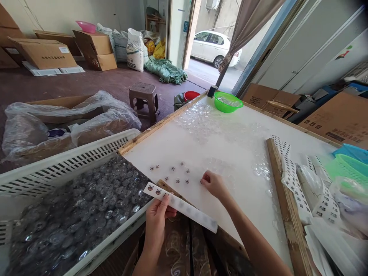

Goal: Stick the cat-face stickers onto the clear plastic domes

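Note:
My left hand (pixel 159 211) grips a white strip of stickers (pixel 195 216) between thumb and fingers, above the table's near edge. A couple of dark animal-face stickers show at the strip's left end; the rest looks bare. My right hand (pixel 214 184) is closed in a pinch, low over the white tabletop. At its fingertips is a tiny dark spot that looks like one of those stickers, partly hidden. To the left of that hand, several small animal-face stickers (pixel 173 168) lie spaced out on the table, apparently on clear round pieces.
Clear round pieces (pixel 198 119) are spread across the white table (pixel 161 147). A green bowl (pixel 227 103) stands at its far corner. Left is a white crate (pixel 100 147) full of clear discs. Right, a wooden bar (pixel 283 207) borders several sticker sheets (pixel 296 184). A stool (pixel 143 92) stands beyond.

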### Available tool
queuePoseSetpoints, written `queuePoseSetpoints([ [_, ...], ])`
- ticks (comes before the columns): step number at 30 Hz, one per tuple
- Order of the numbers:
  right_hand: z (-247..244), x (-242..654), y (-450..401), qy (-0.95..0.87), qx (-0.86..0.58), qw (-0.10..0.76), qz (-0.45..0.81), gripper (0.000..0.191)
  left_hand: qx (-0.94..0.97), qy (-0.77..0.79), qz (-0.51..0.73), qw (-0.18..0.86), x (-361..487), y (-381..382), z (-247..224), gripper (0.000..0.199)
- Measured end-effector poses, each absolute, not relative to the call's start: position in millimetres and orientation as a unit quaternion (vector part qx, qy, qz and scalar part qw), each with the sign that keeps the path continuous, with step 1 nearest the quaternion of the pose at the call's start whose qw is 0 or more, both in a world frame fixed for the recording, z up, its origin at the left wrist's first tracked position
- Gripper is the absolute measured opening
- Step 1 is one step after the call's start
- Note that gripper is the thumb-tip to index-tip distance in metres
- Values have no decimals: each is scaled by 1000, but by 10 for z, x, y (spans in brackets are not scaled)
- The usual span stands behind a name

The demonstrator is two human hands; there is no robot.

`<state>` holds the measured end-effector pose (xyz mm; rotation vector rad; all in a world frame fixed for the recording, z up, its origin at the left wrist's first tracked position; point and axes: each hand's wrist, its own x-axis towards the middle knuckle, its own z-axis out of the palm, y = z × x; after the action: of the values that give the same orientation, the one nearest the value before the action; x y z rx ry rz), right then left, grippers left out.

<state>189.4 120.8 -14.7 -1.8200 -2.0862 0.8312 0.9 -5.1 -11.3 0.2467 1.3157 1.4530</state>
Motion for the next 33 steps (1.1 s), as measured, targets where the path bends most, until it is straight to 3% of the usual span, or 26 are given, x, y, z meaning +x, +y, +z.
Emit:
queuePoseSetpoints([
  [5, -222, 1594, 1103, -765, -587, 133, 231, 6, 115, 554, 617, 547, 26, -54, -150, 40],
  [9, -202, 1433, 1090, -751, -583, 156, 266, 14, 140, 545, 620, 547, 34, -78, -194, 43],
  [13, -70, 1367, 987, -759, -555, 198, 275, 10, 149, 543, 620, 546, 44, -92, -234, 46],
  [17, 143, 1240, 715, -762, -454, 223, 405, 14, 161, 539, 607, 561, 53, -98, -288, 37],
  [20, 234, 1166, 578, -754, -426, 214, 451, 6, 176, 545, 601, 558, 51, -101, -313, 33],
  [26, 187, 1232, 525, -762, -413, 226, 445, 7, 173, 538, 626, 537, 47, -109, -336, 33],
  [33, 106, 1426, 580, -727, -447, 317, 413, 13, 142, 546, 619, 546, 18, -101, -335, 36],
])
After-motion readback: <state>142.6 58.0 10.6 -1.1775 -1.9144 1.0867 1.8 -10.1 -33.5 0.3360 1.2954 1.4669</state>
